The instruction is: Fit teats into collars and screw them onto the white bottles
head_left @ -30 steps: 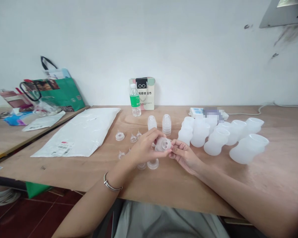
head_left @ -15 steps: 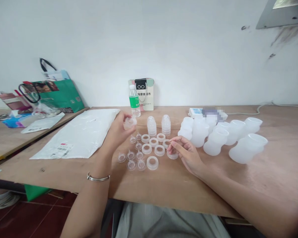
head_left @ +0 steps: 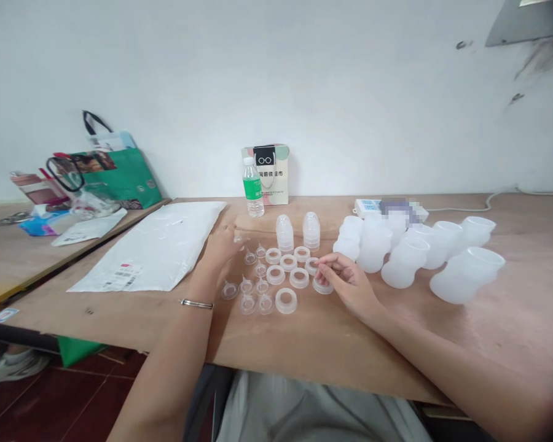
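Observation:
My left hand (head_left: 225, 243) is low over the table, left of the silicone bottle nipples (head_left: 247, 303). Its fingers are curled and partly hidden around a small clear plastic piece (head_left: 240, 242), whose shape I cannot make out. Fingertips pinched together, my right hand (head_left: 345, 276) hovers beside a translucent collar ring (head_left: 323, 286); anything between them is hidden. Several more collar rings (head_left: 286, 301) lie flat between the hands. Behind them stand two clear domed caps (head_left: 284, 232), (head_left: 311, 231) with ringed lower parts.
Several frosted, waisted bottles (head_left: 405, 264) stand on the right of the wooden table (head_left: 332, 344). A water bottle (head_left: 253, 190) and a paper bag (head_left: 276, 178) are at the wall. Left lies a white mailing bag (head_left: 156, 245); a green bag (head_left: 138, 178) is farther left.
My left hand has come down from above the table with the clear piece and now rests lower, near the nipples. My right hand has barely moved; the view has shifted slightly.

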`<state>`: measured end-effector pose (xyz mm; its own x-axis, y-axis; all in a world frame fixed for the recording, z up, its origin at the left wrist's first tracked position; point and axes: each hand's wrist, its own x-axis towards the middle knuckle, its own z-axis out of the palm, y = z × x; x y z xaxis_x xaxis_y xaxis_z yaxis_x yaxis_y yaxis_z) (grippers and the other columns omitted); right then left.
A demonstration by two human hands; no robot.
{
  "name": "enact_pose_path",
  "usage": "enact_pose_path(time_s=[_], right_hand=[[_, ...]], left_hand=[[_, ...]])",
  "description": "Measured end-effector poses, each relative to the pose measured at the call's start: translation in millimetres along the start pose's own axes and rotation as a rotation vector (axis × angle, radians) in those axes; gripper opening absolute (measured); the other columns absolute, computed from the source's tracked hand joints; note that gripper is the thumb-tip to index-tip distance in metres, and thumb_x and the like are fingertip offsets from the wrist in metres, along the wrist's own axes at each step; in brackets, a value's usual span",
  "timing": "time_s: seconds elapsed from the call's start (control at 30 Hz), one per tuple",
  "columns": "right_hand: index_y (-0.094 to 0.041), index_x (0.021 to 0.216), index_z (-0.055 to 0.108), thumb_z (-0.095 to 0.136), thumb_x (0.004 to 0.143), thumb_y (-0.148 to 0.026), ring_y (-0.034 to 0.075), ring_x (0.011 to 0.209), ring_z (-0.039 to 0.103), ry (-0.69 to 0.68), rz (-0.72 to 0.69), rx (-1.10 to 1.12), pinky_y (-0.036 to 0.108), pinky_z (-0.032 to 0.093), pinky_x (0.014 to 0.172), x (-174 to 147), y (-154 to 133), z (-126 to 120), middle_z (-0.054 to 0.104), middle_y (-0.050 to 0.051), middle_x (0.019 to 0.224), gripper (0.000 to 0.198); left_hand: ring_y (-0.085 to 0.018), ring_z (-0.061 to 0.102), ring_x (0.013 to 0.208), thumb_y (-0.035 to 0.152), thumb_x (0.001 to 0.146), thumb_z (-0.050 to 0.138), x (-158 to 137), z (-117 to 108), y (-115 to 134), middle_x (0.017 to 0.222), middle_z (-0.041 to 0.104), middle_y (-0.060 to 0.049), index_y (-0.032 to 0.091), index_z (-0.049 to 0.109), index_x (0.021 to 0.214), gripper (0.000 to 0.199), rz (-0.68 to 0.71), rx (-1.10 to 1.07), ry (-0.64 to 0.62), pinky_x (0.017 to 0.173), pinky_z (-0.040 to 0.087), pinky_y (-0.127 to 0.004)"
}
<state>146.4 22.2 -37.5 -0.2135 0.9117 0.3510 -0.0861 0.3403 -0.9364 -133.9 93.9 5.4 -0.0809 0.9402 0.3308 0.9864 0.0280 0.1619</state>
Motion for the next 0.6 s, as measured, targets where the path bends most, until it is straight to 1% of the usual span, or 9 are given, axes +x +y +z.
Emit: enact_pose_path(time_s=[0.07,0.1,0.13,0.17,0.27,0.33,0.4,0.5,0.6], right_hand=[[-0.021,0.085,0.058,0.057,0.081,-0.035,0.013,0.066,0.055,0.01,-0.018,-0.03,0.026,0.043,0.062,0,1,-1,0.061,0.0,0.071,0.014],[-0.021,0.085,0.058,0.057,0.081,-0.035,0.013,0.068,0.056,0.018,-0.025,-0.053,0.027,0.043,0.063,0,1,-1,0.062,0.0,0.074,0.014],[-0.022,0.086,0.058,0.057,0.081,-0.034,0.014,0.071,0.056,0.025,-0.031,-0.089,0.027,0.043,0.065,0,0,-1,0.062,0.001,0.077,0.013],[-0.022,0.086,0.058,0.057,0.081,-0.033,0.015,0.073,0.056,0.031,-0.038,-0.14,0.028,0.043,0.066,0,0,-1,0.063,0.002,0.081,0.012],[-0.022,0.09,0.058,0.053,0.083,-0.029,0.017,0.079,0.055,0.004,-0.101,-0.383,0.031,0.043,0.07,-1,-4,-2,0.062,0.004,0.089,0.011],[-0.022,0.093,0.056,0.051,0.083,-0.025,0.019,0.084,0.054,-0.066,-0.187,-0.579,0.033,0.043,0.075,-2,-7,-2,0.06,0.004,0.092,0.011],[-0.021,0.096,0.055,0.049,0.082,-0.019,0.022,0.091,0.052,-0.147,-0.251,-0.753,0.037,0.043,0.081,-4,-7,-2,0.058,0.006,0.097,0.014],[-0.019,0.095,0.053,0.05,0.079,-0.014,0.025,0.097,0.05,-0.238,-0.262,-0.952,0.041,0.042,0.085,-6,-6,-3,0.056,0.009,0.101,0.017],[-0.018,0.092,0.052,0.052,0.076,-0.011,0.025,0.096,0.05,-0.28,-0.251,-1.05,0.041,0.043,0.085,-8,-5,-3,0.055,0.01,0.1,0.018]], left_hand=[[-0.027,0.054,0.107,0.042,0.082,0.044,-7,-12,6,0.113,0.06,-0.014,0.013,0.053,0.111,0.042,0.115,-0.072,0.073,0.092,0.04,-0.038],[-0.024,0.056,0.103,0.041,0.083,0.043,-11,-17,9,0.109,0.062,-0.011,0.014,0.055,0.107,0.038,0.179,-0.125,0.073,0.09,0.042,-0.036],[-0.022,0.058,0.097,0.041,0.083,0.043,-15,-21,11,0.103,0.063,-0.009,0.015,0.057,0.101,0.035,0.238,-0.176,0.037,0.087,0.044,-0.034],[-0.021,0.059,0.091,0.041,0.082,0.045,-18,-23,13,0.098,0.064,-0.008,0.016,0.059,0.097,0.033,0.285,-0.21,-0.035,0.083,0.046,-0.033],[-0.02,0.06,0.087,0.037,0.076,0.051,-22,-19,16,0.097,0.065,-0.006,0.019,0.06,0.098,0.03,0.364,-0.163,-0.279,0.078,0.047,-0.031],[-0.021,0.06,0.089,0.032,0.074,0.052,-23,-12,15,0.099,0.065,-0.005,0.02,0.06,0.099,0.029,0.387,-0.103,-0.349,0.08,0.046,-0.031],[-0.022,0.06,0.091,0.027,0.074,0.052,-22,-6,14,0.1,0.064,-0.006,0.02,0.06,0.097,0.026,0.379,-0.065,-0.357,0.08,0.045,-0.032],[-0.023,0.06,0.088,0.02,0.074,0.048,-22,-1,14,0.101,0.063,-0.01,0.017,0.058,0.096,0.024,0.34,-0.02,-0.343,0.077,0.045,-0.033],[-0.023,0.061,0.081,0.015,0.072,0.047,-24,0,13,0.093,0.064,-0.011,0.015,0.057,0.095,0.024,0.3,0.023,-0.342,0.071,0.045,-0.032]])
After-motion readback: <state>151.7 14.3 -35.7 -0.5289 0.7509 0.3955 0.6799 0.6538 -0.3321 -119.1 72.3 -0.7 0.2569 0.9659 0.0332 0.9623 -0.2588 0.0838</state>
